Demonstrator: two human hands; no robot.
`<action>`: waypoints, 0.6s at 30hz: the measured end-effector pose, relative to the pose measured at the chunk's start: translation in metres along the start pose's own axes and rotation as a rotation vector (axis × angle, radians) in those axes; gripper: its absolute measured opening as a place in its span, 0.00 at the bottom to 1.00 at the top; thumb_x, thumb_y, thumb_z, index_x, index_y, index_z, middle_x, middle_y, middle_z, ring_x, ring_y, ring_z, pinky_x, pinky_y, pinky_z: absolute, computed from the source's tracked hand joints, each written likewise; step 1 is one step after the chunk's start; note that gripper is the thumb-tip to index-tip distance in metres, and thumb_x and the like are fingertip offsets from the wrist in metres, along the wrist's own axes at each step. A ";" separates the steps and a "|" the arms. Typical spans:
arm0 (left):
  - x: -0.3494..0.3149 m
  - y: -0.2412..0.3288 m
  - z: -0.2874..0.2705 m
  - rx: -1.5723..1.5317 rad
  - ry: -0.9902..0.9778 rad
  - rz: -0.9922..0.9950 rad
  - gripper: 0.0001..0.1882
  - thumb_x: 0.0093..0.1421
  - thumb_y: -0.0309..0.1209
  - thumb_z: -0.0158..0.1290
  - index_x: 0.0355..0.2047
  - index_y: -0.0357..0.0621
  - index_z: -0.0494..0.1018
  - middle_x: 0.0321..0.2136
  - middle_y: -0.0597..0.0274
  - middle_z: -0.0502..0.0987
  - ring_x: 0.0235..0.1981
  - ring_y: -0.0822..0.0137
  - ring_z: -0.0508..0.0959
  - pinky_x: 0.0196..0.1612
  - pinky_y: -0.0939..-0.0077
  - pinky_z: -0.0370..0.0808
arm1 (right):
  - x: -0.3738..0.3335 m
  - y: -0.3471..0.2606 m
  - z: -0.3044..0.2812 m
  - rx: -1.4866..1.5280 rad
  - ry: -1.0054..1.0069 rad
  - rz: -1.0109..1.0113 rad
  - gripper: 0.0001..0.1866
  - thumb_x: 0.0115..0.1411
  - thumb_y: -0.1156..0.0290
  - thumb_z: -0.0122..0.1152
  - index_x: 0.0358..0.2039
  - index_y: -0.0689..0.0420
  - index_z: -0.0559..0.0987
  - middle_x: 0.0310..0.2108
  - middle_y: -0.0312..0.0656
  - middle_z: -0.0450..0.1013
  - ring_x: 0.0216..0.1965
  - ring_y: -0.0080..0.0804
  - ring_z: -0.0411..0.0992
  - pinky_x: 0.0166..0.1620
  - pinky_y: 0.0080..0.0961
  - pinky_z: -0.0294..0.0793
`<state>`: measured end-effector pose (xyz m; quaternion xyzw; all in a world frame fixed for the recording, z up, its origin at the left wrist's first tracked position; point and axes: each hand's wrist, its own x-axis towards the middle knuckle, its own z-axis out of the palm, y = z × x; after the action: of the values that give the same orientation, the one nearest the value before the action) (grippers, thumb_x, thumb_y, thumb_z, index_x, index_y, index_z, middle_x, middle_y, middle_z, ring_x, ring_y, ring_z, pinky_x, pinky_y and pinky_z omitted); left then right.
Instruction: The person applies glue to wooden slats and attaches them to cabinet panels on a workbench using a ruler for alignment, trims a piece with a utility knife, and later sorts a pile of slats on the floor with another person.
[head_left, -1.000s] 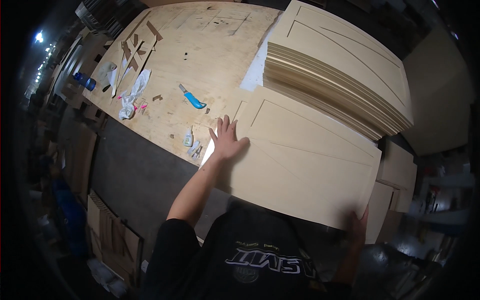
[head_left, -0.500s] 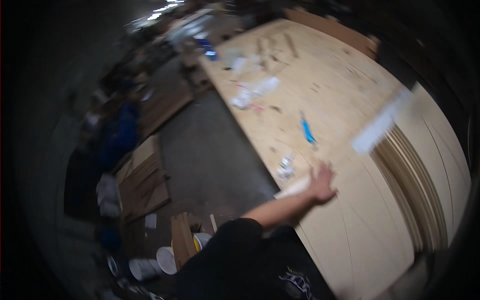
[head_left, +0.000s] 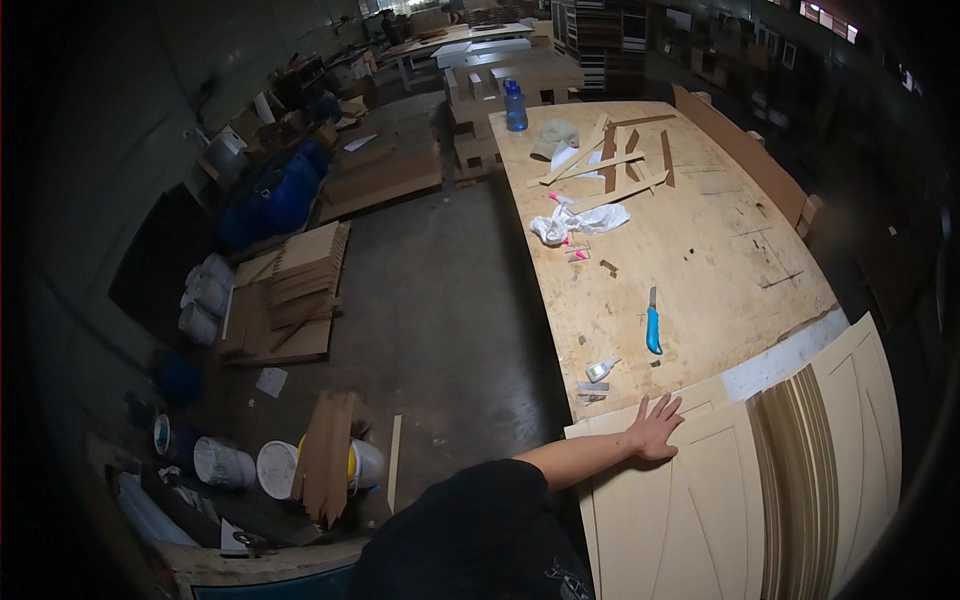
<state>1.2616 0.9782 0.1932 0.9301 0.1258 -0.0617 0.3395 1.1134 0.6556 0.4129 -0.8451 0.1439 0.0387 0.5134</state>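
My left hand [head_left: 655, 430] lies palm down with its fingers spread on a pale thin wooden panel [head_left: 705, 500] marked with long thin lines. It holds nothing. Beside that panel, several panels stand in a tight stack with their brown edges [head_left: 795, 480] upward, and another pale lined panel [head_left: 862, 420] leans at the right. Just beyond my fingers are a small white bottle [head_left: 599, 371] and some small grey pieces [head_left: 591, 391]. Farther up the table lies a knife with a blue handle [head_left: 653, 330]. My right hand is out of view.
The large wooden table [head_left: 700, 260] carries a crumpled white cloth [head_left: 580, 222], wood strips [head_left: 635, 165], a cap [head_left: 555, 138] and a blue bottle [head_left: 515, 106]. Across the grey floor [head_left: 440, 290] at left stand buckets [head_left: 277, 468], stacked boards [head_left: 290, 300] and blue barrels [head_left: 275, 200].
The view has swung and steadied, and more of the room shows beyond the table. My left hand stays spread on the pale panel, lower in the picture.
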 end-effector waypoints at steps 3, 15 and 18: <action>0.001 0.002 0.001 0.009 0.007 0.003 0.45 0.54 0.52 0.55 0.67 0.41 0.59 0.74 0.46 0.41 0.76 0.46 0.33 0.70 0.30 0.29 | -0.010 -0.016 0.003 0.051 -0.011 0.028 0.26 0.71 0.56 0.47 0.63 0.60 0.66 0.61 0.51 0.67 0.59 0.46 0.68 0.60 0.42 0.70; -0.005 0.001 0.004 0.015 0.024 0.006 0.44 0.55 0.51 0.54 0.67 0.41 0.59 0.74 0.46 0.41 0.76 0.47 0.33 0.70 0.31 0.30 | -0.036 -0.048 0.008 0.174 -0.041 0.138 0.28 0.70 0.58 0.49 0.65 0.58 0.64 0.61 0.52 0.66 0.59 0.48 0.67 0.59 0.44 0.71; -0.006 0.003 0.001 0.032 0.015 0.000 0.43 0.56 0.51 0.53 0.67 0.41 0.59 0.74 0.46 0.41 0.76 0.47 0.33 0.70 0.31 0.30 | -0.039 -0.054 0.007 0.206 -0.042 0.173 0.28 0.69 0.59 0.50 0.65 0.58 0.63 0.61 0.52 0.66 0.59 0.48 0.67 0.59 0.45 0.71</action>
<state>1.2564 0.9740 0.1953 0.9359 0.1272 -0.0568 0.3235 1.0923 0.6929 0.4644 -0.7714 0.2086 0.0857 0.5950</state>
